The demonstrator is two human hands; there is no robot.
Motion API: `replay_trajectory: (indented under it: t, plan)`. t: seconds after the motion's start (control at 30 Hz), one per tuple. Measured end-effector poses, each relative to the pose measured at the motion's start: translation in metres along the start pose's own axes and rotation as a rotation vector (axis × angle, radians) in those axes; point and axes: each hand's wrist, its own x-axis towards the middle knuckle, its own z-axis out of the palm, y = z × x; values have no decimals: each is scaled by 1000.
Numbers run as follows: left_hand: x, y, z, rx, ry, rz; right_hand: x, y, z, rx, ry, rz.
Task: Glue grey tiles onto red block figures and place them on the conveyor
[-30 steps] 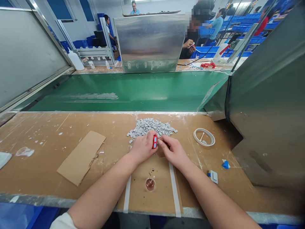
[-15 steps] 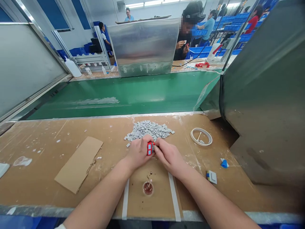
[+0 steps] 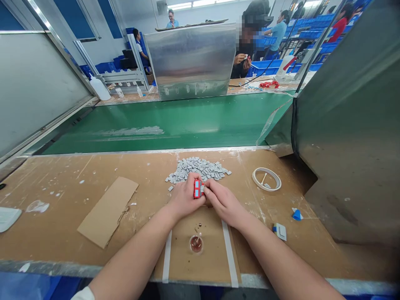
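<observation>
My left hand (image 3: pixel 184 195) is closed around a small red block with light-blue panels (image 3: pixel 196 188), which looks like a toy vehicle body. From the right, the fingertips of my right hand (image 3: pixel 223 202) pinch a small grey piece (image 3: pixel 202 188) against the red block's side. How far that piece is seated is hidden by the fingers. Just beyond my hands lies a heap of small grey rectangular pieces (image 3: pixel 200 167). Nearer to me, between my forearms, a small clear cup of reddish-brown liquid (image 3: pixel 196 244) holds a stick.
Left on the table is a torn cardboard piece (image 3: pixel 108 212). To the right are a tape ring (image 3: pixel 266 179), a blue bit (image 3: pixel 296 214) and a grey-white block (image 3: pixel 279 231). A green belt (image 3: pixel 187 125) runs behind; a metal panel (image 3: pixel 350 137) bounds the right. A co-worker (image 3: pixel 245 54) sits opposite.
The view has shifted slightly, so the scene sits a little further right. My hands keep the same hold, with the red block turned slightly and more of the grey piece showing.
</observation>
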Motion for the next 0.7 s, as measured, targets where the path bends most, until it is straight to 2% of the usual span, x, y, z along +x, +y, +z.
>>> replay_trajectory:
  t: [0.17,0.33,0.5,0.57,0.7]
  plan:
    - [1,5,-2,-13,-38,-62,0,2,5,30,58,6]
    - [2,1,0,31,-79,-20,2,3,15,112,127,20]
    - [-1,2,1,13,-58,-1,3,4,19,203,142,36]
    - [-2,2,1,-83,-59,-14,3,4,18,228,145,32]
    - [-3,0,-2,-461,-116,-58,1,4,17,186,192,4]
